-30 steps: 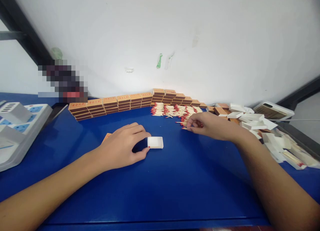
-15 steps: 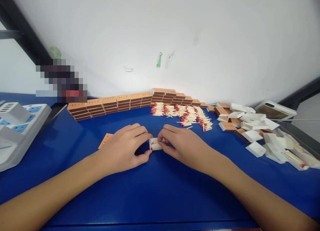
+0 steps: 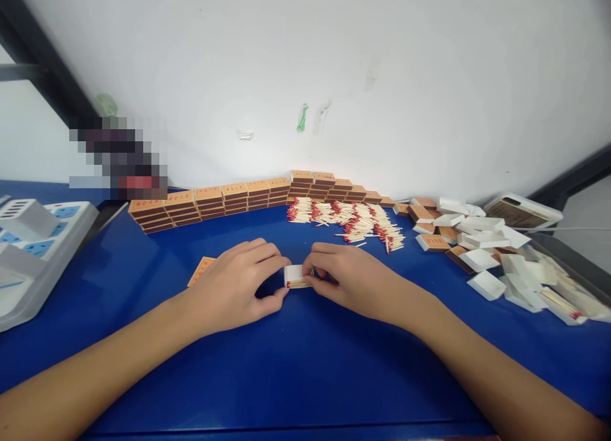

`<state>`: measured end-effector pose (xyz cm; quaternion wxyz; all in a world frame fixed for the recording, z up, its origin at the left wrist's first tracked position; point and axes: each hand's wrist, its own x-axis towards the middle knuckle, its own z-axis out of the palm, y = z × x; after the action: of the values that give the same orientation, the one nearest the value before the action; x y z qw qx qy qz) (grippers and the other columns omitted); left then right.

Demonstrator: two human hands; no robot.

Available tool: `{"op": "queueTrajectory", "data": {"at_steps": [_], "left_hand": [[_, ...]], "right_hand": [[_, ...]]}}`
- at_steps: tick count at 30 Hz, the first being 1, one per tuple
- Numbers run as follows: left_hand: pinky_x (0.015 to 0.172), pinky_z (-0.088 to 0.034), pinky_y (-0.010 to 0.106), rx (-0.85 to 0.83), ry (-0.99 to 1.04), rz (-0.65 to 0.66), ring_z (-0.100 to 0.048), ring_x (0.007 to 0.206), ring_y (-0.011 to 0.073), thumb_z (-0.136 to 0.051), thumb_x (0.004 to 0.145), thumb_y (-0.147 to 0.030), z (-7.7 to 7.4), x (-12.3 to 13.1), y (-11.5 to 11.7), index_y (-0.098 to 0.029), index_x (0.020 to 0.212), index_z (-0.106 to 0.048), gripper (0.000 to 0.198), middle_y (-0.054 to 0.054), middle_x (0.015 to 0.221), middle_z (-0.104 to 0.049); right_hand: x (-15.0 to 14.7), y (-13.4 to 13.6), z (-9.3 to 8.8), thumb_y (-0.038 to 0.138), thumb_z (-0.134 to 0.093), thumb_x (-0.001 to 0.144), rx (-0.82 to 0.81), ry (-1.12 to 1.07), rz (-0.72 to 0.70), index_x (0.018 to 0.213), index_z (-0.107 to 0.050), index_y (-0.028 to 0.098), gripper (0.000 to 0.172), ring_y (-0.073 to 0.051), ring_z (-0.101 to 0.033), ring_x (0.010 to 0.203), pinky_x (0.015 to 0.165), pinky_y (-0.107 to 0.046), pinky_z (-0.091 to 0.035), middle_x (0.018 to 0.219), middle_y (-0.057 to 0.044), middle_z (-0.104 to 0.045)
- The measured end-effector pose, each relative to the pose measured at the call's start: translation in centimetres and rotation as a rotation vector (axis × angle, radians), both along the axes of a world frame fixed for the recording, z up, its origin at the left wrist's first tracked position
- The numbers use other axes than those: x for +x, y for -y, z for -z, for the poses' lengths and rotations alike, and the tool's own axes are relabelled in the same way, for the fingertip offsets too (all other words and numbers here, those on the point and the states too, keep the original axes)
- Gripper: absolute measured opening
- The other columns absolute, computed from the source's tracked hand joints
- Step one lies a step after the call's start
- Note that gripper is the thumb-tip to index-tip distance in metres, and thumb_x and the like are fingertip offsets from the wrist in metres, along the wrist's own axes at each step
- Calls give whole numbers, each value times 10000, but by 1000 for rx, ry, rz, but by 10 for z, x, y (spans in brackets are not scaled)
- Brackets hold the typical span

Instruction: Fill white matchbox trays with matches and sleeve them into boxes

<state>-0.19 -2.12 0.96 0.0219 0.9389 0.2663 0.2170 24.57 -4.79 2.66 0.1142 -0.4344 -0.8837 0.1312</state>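
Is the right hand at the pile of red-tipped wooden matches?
No, the right hand is at the small white rectangular cardboard tray, apart from that match pile.

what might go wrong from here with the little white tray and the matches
The white tray sits between the left hand at its left end and the right hand at its right; an uneven push might tip out the matches along its near edge. The loose match pile lies just beyond the right hand, so a careless sweep could scatter it. Stacked matchboxes stand behind; a knock might topple some.
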Motion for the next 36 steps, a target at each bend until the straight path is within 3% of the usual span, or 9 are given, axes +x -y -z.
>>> {"op": "queueTrajectory", "data": {"at_steps": [5, 8, 11, 14, 17, 22, 27, 32, 36], "left_hand": [[830, -563, 381, -36, -12, -4, -682, 978, 246, -649, 968, -282, 0, -1, 0, -172, 1192, -732, 263, 80, 1062, -731], [825, -565, 370, -70, 0, -14, -675, 984, 240, -654, 977, -309, -1, -2, -1, -186, 1185, -742, 257, 73, 1052, -729], [865, -566, 372, -80, 7, -18, -658, 1054, 250, -650, 984, -326, 0, -3, -3, -206, 1172, -750, 245, 78, 1074, -723], [892, -565, 378, -86, 5, -16, -650, 1081, 248, -636, 990, -313, 1, -5, -5, -206, 1194, -747, 256, 85, 1108, -720], [860, -570, 367, -104, -3, -26, -651, 1076, 245, -630, 990, -317, 0, -5, -5, -206, 1203, -745, 267, 86, 1118, -720], [870, -578, 374, -118, -2, -40, -645, 1104, 255, -632, 988, -325, 0, -6, -4, -210, 1204, -750, 272, 89, 1134, -717], [833, -576, 360, -125, 5, -44, -648, 1084, 248, -639, 988, -325, 1, -6, -5, -209, 1203, -750, 269, 88, 1120, -716], [852, -569, 369, -68, 28, 4, -656, 1035, 239, -628, 995, -298, 0, -3, -4, -182, 1181, -744, 248, 86, 1089, -721], [885, -571, 376, -31, 28, 5, -663, 1009, 234, -642, 979, -296, 0, 1, -1, -188, 1155, -742, 229, 68, 1047, -724]], "right_hand": [[9, -5, -7, 211, -612, 1007, -41, -86, 14, 948, -711, 204, 115, -144, -574, 727, 651, -274, -401, 890, -32, -662], [39, -20, -14, 319, -611, 1004, 2, -163, 138, 944, -738, 216, 174, -162, -598, 732, 680, -286, -432, 840, -36, -689], [83, -38, -18, 390, -636, 956, -45, -51, 286, 910, -760, 214, 221, -183, -605, 703, 637, -294, -420, 816, -55, -716], [114, -50, -16, 505, -695, 911, -150, -18, 309, 940, -794, 225, 298, -196, -616, 726, 632, -297, -427, 854, -72, -751], [124, -55, -10, 599, -748, 859, -195, -59, 291, 968, -805, 239, 381, -204, -618, 761, 648, -302, -442, 914, -80, -771], [121, -55, -2, 651, -719, 871, -246, -59, 287, 945, -791, 226, 437, -197, -616, 764, 651, -297, -442, 946, -88, -773], [107, -50, -8, 568, -674, 903, -278, -3, 324, 911, -742, 209, 366, -185, -592, 710, 625, -293, -424, 840, -64, -727], [68, -34, -17, 468, -615, 964, -182, -106, 247, 902, -719, 211, 284, -179, -581, 724, 646, -297, -436, 819, -42, -682], [29, -16, -13, 370, -629, 991, -116, -206, 148, 940, -715, 222, 179, -160, -578, 725, 657, -287, -432, 850, -29, -670]]}}
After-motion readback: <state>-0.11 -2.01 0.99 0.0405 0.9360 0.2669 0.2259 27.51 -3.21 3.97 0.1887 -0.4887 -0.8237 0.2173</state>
